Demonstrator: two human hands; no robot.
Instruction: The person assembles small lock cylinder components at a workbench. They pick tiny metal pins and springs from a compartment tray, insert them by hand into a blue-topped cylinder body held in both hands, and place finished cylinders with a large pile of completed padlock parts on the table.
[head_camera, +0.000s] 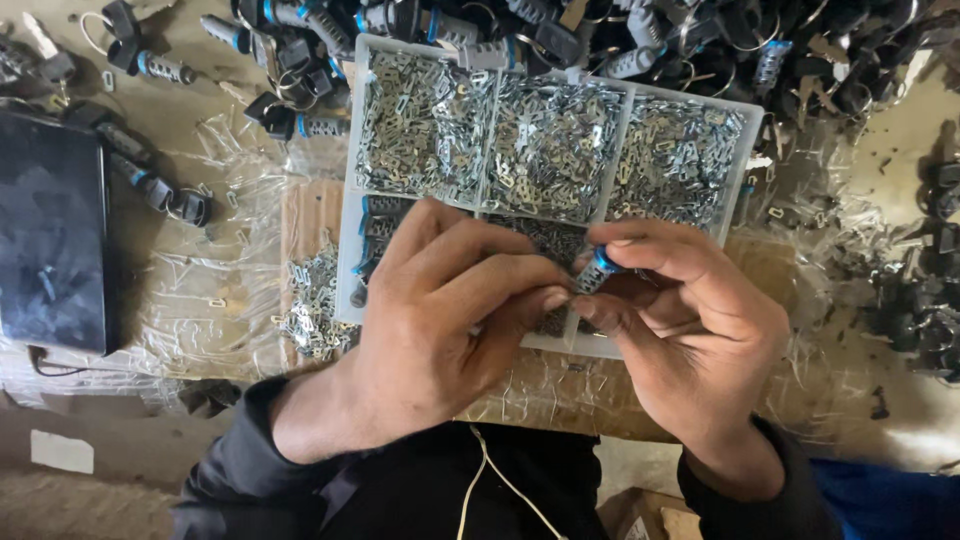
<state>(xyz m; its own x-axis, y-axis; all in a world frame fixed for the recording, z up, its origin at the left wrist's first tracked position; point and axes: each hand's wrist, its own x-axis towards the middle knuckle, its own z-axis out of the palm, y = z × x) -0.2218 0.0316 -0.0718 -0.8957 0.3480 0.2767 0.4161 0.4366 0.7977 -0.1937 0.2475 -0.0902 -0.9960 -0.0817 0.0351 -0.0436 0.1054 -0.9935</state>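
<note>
Holding item one, I log a small lock cylinder (598, 270), grey metal body with a blue ring at its upper end, pinched between the thumb and forefinger of my right hand (690, 330), fingers closed tight on it, just above the near row of the tray. My left hand (450, 310) meets it from the other side, fingertips drawn together against the cylinder's lower end; whether they grip a separate tiny piece there I cannot tell, since the knuckles hide the contact. Item two: white plastic compartment tray (352, 180), its three far bins heaped with small silvery stamped plates (555, 140), a near-left bin holding more blue-ringed cylinders (378, 225). Item three: loose silver plates (315, 295) spilled on the plastic sheeting (200, 290) left of the tray. Item four: a pile of dark lock parts and key rings (700, 50) beyond it. Item five: a flat dark case (50, 230) at far left. Risks, as I judge them: the cylinder is short and smooth, so a loosened pinch could drop it into the bins, where it would sink among the plates; any small part at my left fingertips could slip unseen into the wrong compartment; a forearm resting low could nudge the tray's near edge and scatter its fill.
</note>
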